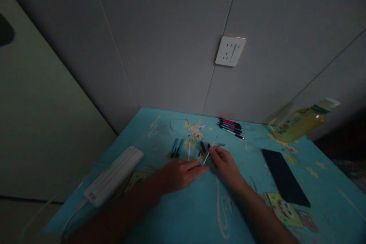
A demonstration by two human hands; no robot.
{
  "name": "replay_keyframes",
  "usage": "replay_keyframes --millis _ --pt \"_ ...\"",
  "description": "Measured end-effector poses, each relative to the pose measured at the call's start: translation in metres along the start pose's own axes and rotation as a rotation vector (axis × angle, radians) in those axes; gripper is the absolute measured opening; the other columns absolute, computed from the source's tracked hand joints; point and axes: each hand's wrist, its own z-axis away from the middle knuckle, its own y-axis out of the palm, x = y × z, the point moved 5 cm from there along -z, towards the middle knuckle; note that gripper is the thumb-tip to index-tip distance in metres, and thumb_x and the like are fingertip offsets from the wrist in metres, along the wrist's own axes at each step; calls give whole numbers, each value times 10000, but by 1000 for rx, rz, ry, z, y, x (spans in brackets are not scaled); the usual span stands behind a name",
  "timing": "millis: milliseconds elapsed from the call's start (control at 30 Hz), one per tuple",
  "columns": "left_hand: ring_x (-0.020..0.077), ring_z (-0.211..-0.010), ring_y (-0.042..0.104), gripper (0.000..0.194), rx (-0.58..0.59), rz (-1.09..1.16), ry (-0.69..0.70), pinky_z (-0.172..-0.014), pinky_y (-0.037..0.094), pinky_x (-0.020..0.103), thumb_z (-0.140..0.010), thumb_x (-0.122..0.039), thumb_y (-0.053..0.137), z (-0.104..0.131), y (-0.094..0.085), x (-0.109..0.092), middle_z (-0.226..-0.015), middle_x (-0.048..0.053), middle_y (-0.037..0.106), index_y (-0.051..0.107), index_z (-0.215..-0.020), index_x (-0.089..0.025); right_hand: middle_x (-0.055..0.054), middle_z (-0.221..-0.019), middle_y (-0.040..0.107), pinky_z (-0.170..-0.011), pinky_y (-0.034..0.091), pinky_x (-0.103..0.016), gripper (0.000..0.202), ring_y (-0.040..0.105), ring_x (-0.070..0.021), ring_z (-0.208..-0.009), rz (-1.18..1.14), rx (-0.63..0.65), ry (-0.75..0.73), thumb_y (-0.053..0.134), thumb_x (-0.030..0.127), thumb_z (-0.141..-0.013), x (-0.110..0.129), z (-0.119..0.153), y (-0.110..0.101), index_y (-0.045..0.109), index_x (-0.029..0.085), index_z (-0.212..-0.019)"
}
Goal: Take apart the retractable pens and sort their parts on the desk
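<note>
My right hand [224,162] pinches a thin white pen refill [208,156] between thumb and fingers near its upper half. The refill slants down to the left, and its lower end meets the fingertips of my left hand [184,175], which look closed on it. Just beyond my hands lie short black pen grips [203,146] and some small dark pieces. A second white refill [189,149] lies to the left of these. Further left are two blue pen barrels [179,148] with dark ends. Small springs [221,145] seem to lie right of the grips; the dim light blurs them.
Several pens [231,126] lie in a group near the wall. A white power strip [114,175] with a cable is on the left. At right are a dark flat rectangular object [285,177] and a bottle of yellow liquid [303,122]. A socket [230,51] is on the wall.
</note>
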Motion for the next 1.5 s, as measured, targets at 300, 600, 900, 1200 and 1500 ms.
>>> replay_keyframes --millis 300,600,900,1200,1500 --pt "128 -690 612 259 -4 -51 96 -615 470 246 -1025 -277 383 0 7 -2 -841 13 615 630 -1050 -205 7 -723 583 -632 410 -231 387 522 -136 -676 167 125 -97 459 466 -969 6 9 25 668 155 -872" --pt "151 -720 604 192 171 -22 -137 -620 451 251 -1002 -234 428 0 13 21 -913 27 613 613 -964 -202 -10 -682 608 -613 453 -262 477 556 -163 -620 342 -168 -36 338 360 -965 -6 -2 -21 594 124 -1291" --pt "161 -722 609 224 176 17 -155 -645 469 269 -1005 -258 411 -2 14 23 -911 44 614 618 -958 -189 -51 -814 701 -647 460 -271 505 675 -207 -701 825 -149 -13 386 452 -986 -10 -4 -28 430 202 -1423" --pt "189 -942 610 286 -22 179 -292 -861 509 331 -962 -173 403 -2 8 28 -1023 69 610 582 -1182 -208 -115 -1163 688 -782 483 -287 470 701 -212 -894 1026 -90 -1 417 438 -987 -1 -1 -21 480 222 -1399" --pt "206 -1071 560 427 -22 218 -322 -950 493 365 -911 -70 394 -3 5 30 -1123 84 573 504 -1303 -196 -59 -1138 683 -789 468 -261 448 679 -188 -909 999 71 -66 516 314 -921 -3 8 -19 520 271 -1367"
